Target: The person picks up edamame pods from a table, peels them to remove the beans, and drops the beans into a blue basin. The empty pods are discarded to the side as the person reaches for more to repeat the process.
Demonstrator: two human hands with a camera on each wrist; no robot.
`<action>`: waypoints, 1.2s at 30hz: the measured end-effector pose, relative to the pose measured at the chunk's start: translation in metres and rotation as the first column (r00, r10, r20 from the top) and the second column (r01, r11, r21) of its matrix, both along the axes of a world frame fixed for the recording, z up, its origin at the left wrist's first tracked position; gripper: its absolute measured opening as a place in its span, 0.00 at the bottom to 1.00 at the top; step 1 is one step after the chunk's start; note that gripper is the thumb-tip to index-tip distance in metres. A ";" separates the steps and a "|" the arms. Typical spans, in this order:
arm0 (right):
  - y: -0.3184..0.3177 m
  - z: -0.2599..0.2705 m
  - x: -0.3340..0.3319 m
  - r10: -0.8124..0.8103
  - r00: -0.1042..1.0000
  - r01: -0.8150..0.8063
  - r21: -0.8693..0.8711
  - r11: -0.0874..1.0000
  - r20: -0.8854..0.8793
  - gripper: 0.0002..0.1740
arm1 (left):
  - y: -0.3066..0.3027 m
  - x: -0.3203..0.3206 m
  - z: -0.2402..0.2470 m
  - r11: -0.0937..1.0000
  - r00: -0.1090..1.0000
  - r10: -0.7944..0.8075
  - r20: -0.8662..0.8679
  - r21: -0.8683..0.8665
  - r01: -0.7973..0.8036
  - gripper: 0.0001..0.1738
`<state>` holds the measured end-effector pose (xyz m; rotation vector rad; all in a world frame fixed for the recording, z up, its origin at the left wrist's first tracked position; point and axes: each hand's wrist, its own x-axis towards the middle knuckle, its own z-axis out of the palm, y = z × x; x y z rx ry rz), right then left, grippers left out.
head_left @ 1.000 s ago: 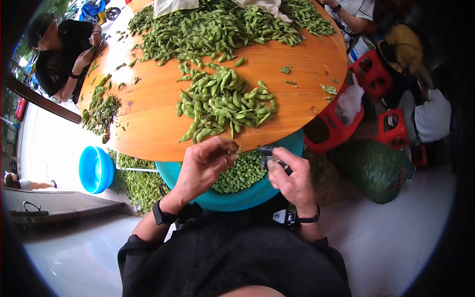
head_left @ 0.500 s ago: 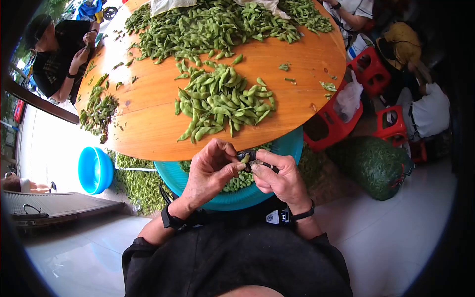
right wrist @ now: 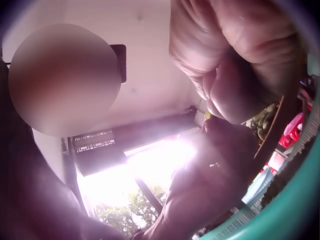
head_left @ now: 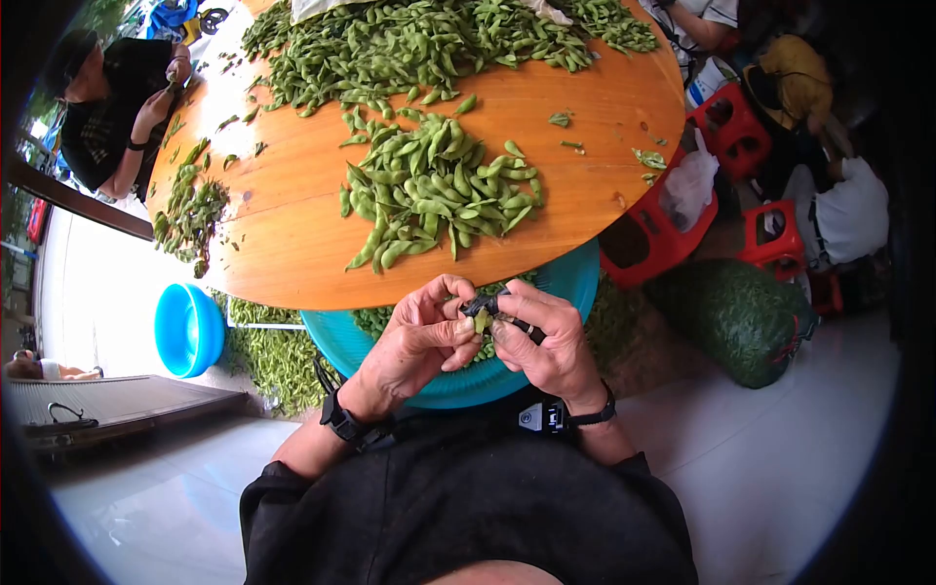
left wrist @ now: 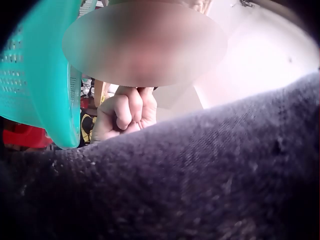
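Note:
In the head view my left hand (head_left: 414, 341) pinches a small green pod (head_left: 482, 320) between thumb and fingers, above the teal basin (head_left: 327, 341). My right hand (head_left: 548, 343) meets it from the other side, its curled fingers holding a dark object (head_left: 507, 310) against the pod. Fingers partly cover that object, so its exact shape is unclear. Shelled green beans (head_left: 370, 320) show in the basin behind the hands. The right wrist view has both hands close together, with a bit of the pod (right wrist: 208, 116) between them.
A pile of pods (head_left: 439, 190) lies on the round wooden table (head_left: 292, 263), with a larger heap (head_left: 390, 58) beyond. At left stand a blue basin (head_left: 188, 331) and a seated person. Red stools (head_left: 663, 229) and a full green net bag (head_left: 736, 322) are at right.
My right hand has moved left and my left hand slightly right, bringing the dark object from apart to against the pod. The table and its piles have shifted slightly in the head view.

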<state>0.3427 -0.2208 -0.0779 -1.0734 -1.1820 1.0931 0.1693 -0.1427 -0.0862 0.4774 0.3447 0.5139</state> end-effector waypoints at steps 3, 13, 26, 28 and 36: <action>0.001 0.001 -0.003 -0.058 0.986 0.051 0.044 0.998 0.155 0.08 | -0.003 0.001 0.007 0.990 0.988 0.055 -0.147 0.135 -0.035 0.14; 0.005 0.012 -0.012 -0.219 0.846 0.165 0.151 0.975 0.487 0.10 | -0.002 0.002 0.005 0.087 0.823 0.520 -0.230 0.972 0.216 0.23; -0.013 0.015 0.022 -0.314 0.867 0.318 0.056 0.946 0.385 0.07 | 0.017 -0.018 0.020 0.224 0.867 0.088 -0.491 0.858 0.463 0.18; -0.037 0.034 0.057 -0.235 0.877 0.313 -0.127 0.941 0.419 0.08 | 0.017 -0.029 0.022 0.125 0.885 0.026 -0.464 0.880 0.458 0.16; -0.076 0.038 0.111 -0.179 0.487 0.466 -0.080 0.881 0.855 0.13 | 0.046 -0.036 0.022 -0.086 0.559 0.790 -0.249 0.859 0.504 0.12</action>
